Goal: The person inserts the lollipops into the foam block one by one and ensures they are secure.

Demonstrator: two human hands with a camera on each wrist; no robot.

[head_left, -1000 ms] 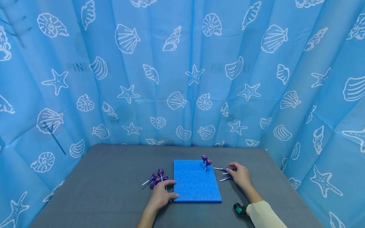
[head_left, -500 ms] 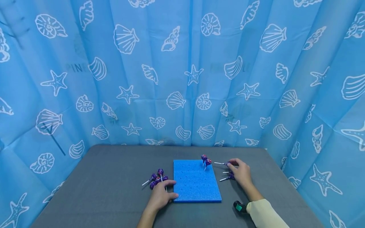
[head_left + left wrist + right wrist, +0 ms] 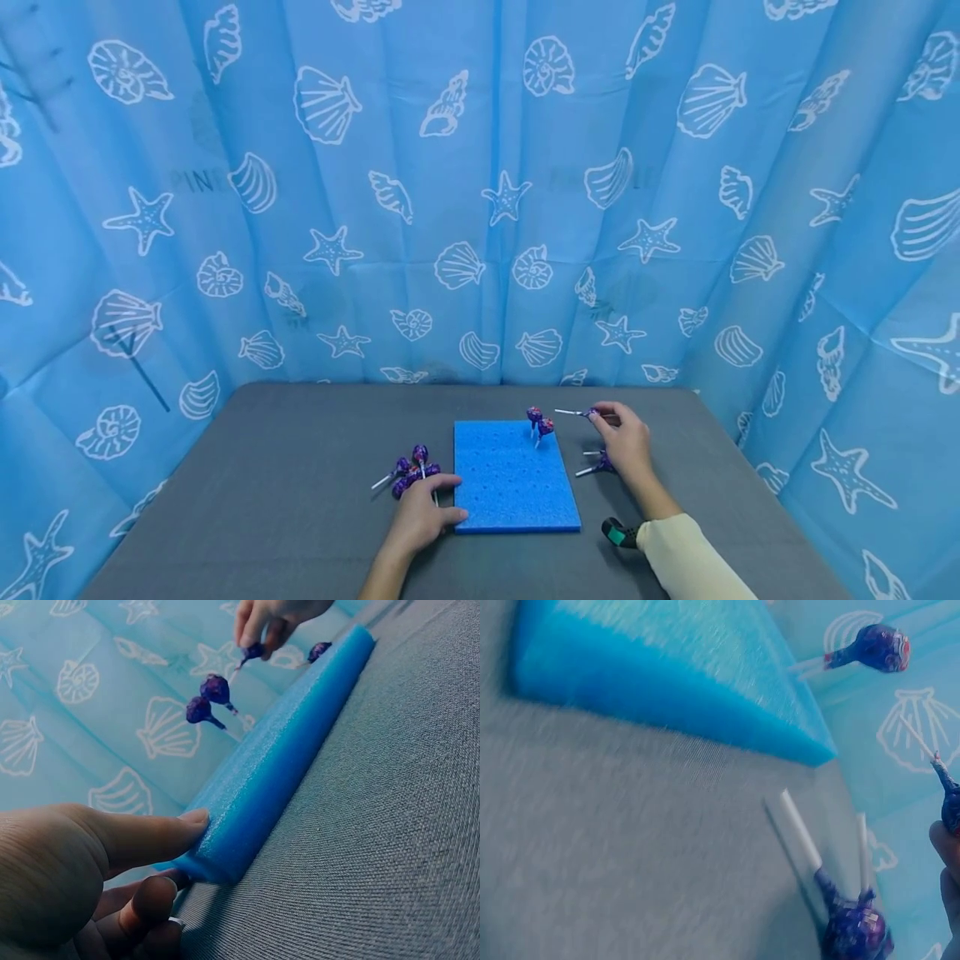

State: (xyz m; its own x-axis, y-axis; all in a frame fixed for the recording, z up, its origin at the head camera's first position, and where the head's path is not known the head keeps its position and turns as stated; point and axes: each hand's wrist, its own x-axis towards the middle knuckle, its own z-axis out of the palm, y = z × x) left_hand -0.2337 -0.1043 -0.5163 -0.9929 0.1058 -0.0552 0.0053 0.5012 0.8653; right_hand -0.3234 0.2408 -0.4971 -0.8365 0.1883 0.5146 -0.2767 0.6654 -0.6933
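Note:
A blue foam block (image 3: 516, 483) with rows of holes lies on the grey table (image 3: 285, 467). Two purple lollipops (image 3: 540, 421) stand in its far right corner, also seen in the left wrist view as lollipops (image 3: 208, 699). My left hand (image 3: 448, 502) holds the block's near left corner, thumb (image 3: 150, 836) on the foam block (image 3: 292, 742) and fingers curled beside it. My right hand (image 3: 597, 415) is raised just right of the standing pair. It pinches a purple lollipop (image 3: 591, 412) by its head, the stick pointing left. The held lollipop (image 3: 949, 796) shows at the right wrist view's edge.
A small pile of purple lollipops (image 3: 412, 472) lies left of the block by my left fingers. More loose lollipops (image 3: 597, 462) lie on the table right of the block, below my right hand. A blue shell-print curtain (image 3: 480, 208) closes in the table on three sides.
My right hand has lifted a lollipop off the table to the block's right and carried it up and back toward the two standing ones. My left hand has stayed at the corner.

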